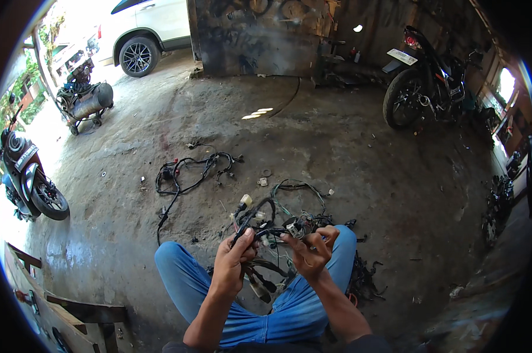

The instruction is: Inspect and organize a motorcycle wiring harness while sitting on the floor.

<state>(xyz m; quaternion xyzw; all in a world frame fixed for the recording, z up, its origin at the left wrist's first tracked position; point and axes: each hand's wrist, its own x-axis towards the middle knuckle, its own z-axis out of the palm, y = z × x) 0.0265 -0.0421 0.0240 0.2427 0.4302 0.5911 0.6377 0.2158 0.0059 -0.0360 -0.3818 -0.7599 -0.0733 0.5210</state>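
Note:
A black wiring harness with several loose wires and connectors hangs between my hands, over my lap. My left hand is closed around its taped bundle, thumb on top. Just to the right, my right hand pinches part of the same harness between thumb and index finger, the other fingers curled. A cream connector sticks up at the far side of the bundle. Taped wire ends dangle below my left hand. Green wires loop on the ground just beyond. The exact spot under my right fingertips is partly hidden.
Another black harness lies on the dirty floor ahead. Dark wire scraps are heaped beside my right knee. Motorcycles stand at left and far right. An air compressor and a white car are farther back.

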